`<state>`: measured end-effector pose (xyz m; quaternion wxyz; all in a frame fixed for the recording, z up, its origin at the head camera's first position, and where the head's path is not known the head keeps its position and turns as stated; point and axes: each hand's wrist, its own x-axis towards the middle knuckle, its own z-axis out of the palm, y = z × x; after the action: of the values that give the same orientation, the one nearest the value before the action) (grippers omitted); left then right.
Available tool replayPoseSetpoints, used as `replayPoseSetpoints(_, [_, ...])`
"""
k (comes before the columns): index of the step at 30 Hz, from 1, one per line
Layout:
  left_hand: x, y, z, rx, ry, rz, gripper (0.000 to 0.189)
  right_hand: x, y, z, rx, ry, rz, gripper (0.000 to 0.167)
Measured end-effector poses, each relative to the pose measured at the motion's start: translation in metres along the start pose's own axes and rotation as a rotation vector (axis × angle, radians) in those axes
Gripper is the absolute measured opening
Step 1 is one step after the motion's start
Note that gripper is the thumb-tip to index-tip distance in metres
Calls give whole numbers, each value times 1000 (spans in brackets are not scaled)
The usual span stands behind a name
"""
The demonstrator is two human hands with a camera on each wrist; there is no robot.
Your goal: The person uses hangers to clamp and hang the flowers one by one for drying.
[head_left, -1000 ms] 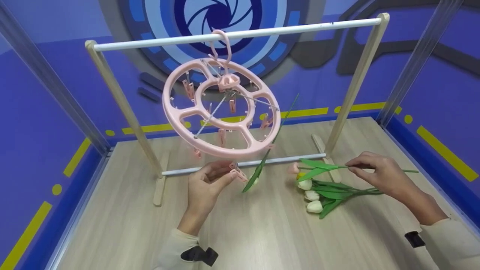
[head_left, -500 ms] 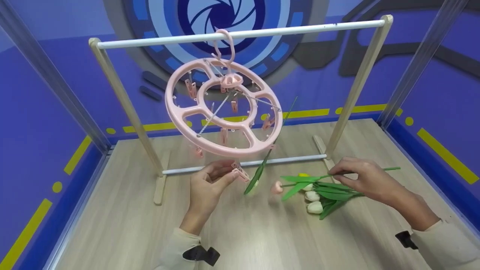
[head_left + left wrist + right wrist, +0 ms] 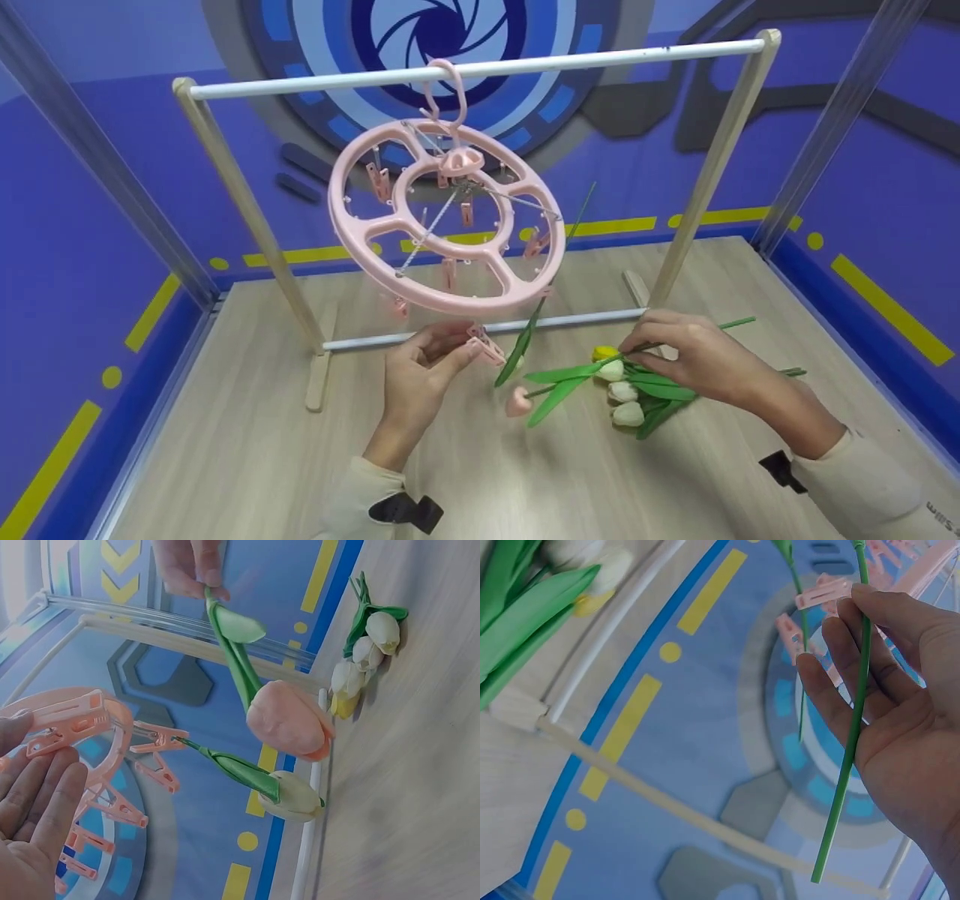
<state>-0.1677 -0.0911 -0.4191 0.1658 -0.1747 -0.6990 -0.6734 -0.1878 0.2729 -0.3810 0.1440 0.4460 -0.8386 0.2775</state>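
My left hand [image 3: 415,379] pinches a pink clothespin [image 3: 487,346] just below the front rim of a round pink clip hanger [image 3: 450,302]. My right hand [image 3: 701,360] holds a pink artificial tulip [image 3: 518,402] by its green stem between thumb and fingers. Its flower points left and down, a short way right of the clothespin. A white tulip [image 3: 289,796] hangs head down from another clip on the hanger, its long stem [image 3: 585,210] sticking up behind the ring. In the right wrist view the held stem [image 3: 840,795] runs across the palm.
Several white tulips [image 3: 624,415] and a yellow one [image 3: 604,353] lie bunched on the wooden table [image 3: 247,465], under the right hand. The hanger hooks over the white top bar [image 3: 600,61] of a wooden-legged rack, whose lower bar [image 3: 375,341] runs behind the left hand.
My right hand has moved left, carrying the pink tulip out past the bunch toward the clothespin; the flower has swung lower. My left hand stays nearly in place at the clothespin.
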Motion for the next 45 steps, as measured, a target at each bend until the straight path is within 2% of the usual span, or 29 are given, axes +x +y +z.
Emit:
replayPoseSetpoints(9, [-1, 3, 3, 38, 1, 20, 25, 21, -11, 9, -11, -4, -78, 33])
replayPoseSetpoints(15, [-1, 3, 6, 22, 8, 8, 24, 31, -14, 15, -10, 4, -119, 31])
replayPoseSetpoints(24, [-1, 5, 8, 21, 5, 16, 24, 44, -22, 23, 8, 7, -120, 28])
replayPoseSetpoints(29, [-1, 5, 10, 21, -8, 4, 24, 51, -28, 28, 17, 21, -121, 25])
replayPoseSetpoints(36, [-1, 6, 11, -1, -11, -11, 24, 60, -35, 35, 20, 0, -101, 24])
replayPoseSetpoints(45, [-1, 8, 13, -50, -13, -22, 26, 71, -40, 44, -42, 34, -166, 21])
